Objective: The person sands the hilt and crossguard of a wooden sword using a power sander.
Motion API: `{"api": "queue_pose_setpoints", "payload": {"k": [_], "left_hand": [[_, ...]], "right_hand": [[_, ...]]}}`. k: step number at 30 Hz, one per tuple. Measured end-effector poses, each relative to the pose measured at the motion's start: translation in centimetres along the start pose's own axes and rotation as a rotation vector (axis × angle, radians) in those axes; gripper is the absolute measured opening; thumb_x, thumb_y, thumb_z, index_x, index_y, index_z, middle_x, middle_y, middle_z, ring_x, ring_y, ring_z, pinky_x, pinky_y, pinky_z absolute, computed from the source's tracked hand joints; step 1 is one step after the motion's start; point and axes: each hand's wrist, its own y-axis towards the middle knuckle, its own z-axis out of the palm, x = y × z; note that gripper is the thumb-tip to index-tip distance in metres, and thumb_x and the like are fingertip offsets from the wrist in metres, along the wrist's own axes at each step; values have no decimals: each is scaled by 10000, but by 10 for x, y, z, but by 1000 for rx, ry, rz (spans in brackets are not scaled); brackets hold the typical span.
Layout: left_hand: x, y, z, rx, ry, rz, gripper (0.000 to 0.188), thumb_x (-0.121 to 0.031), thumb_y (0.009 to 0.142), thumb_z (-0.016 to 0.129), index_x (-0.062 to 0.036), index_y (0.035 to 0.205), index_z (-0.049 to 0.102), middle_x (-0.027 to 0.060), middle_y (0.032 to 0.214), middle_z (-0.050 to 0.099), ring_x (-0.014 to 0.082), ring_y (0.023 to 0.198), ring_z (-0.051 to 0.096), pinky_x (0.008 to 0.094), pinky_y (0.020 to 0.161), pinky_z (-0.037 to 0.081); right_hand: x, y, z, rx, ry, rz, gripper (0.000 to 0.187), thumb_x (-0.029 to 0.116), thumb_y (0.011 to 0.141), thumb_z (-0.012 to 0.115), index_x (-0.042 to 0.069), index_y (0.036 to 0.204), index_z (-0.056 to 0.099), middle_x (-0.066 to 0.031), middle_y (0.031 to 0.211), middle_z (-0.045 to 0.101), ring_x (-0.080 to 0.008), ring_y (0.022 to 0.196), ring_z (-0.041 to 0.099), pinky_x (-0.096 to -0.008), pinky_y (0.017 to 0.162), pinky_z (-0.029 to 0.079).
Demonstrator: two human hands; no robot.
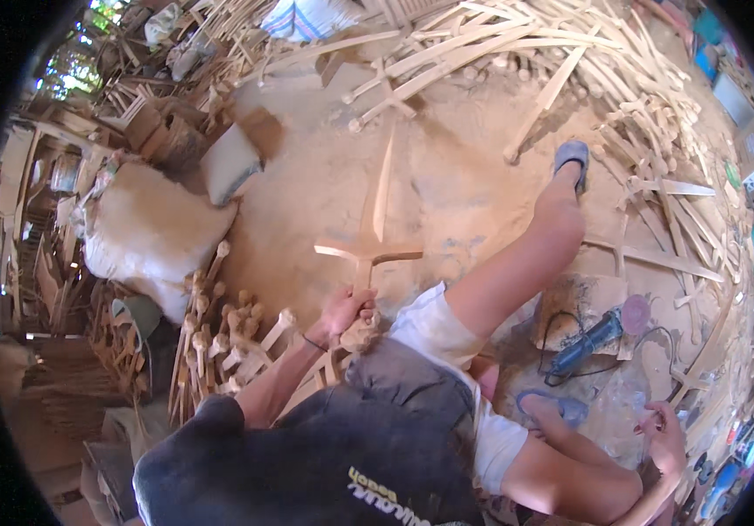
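Note:
My left hand (349, 314) is closed round the grip of a wooden sword (377, 206). Its blade points away from me over the dusty ground, its crossguard lies just beyond my fingers, and its rounded pommel shows beside my lap. Far out to the right, past my bent knee, is my right hand (663, 438). The fingers there are curled together; whatever they hold, if anything, is too small to make out. Between my legs and that side lies a blue angle grinder (596, 340) with a pinkish disc and a dark cord.
Many wooden swords (500, 44) are heaped along the far and right sides. More pieces with knobbed ends (237, 337) stand at my left. A dusty white sack (153, 223) and a block-shaped cushion (232, 164) sit at the left. Sandals (572, 158) are on my feet.

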Motion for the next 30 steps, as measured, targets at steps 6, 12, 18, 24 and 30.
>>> {"api": "queue_pose_setpoints", "payload": {"k": [6,12,18,24,30], "left_hand": [[4,-110,32,-71,177,96,279,-209,1117,620,-65,882,576,-11,703,530,95,588,524,292,543,458],[-17,-130,47,-48,353,248,304,-242,1115,641,-41,890,603,5,624,599,93,555,579,297,514,460],[-52,-130,105,97,604,410,269,-256,1093,683,-40,944,624,0,635,619,76,545,588,286,498,462],[-45,-108,179,471,587,401,188,-193,1071,721,-48,1050,603,-10,693,624,70,588,596,272,515,465],[-16,-62,245,1260,-593,-755,289,-297,1101,660,-109,930,522,-41,647,481,39,525,505,209,450,398]], "right_hand": [[40,-5,13,40,-56,-25,318,63,986,742,20,1286,646,-75,877,697,-148,838,680,-323,795,527],[65,-20,10,23,-47,-69,350,86,1001,725,13,1332,639,-99,943,707,-167,864,708,-323,784,542],[58,-17,5,3,-145,-2,447,236,993,769,20,1362,637,-120,1029,720,-205,854,713,-344,781,553],[38,-37,10,-104,-280,-43,490,346,993,781,37,1347,643,-134,1003,730,-229,869,695,-371,766,546],[29,-60,5,-76,-205,88,577,439,989,760,30,1378,640,-180,1109,731,-301,1012,699,-426,877,544]]}}
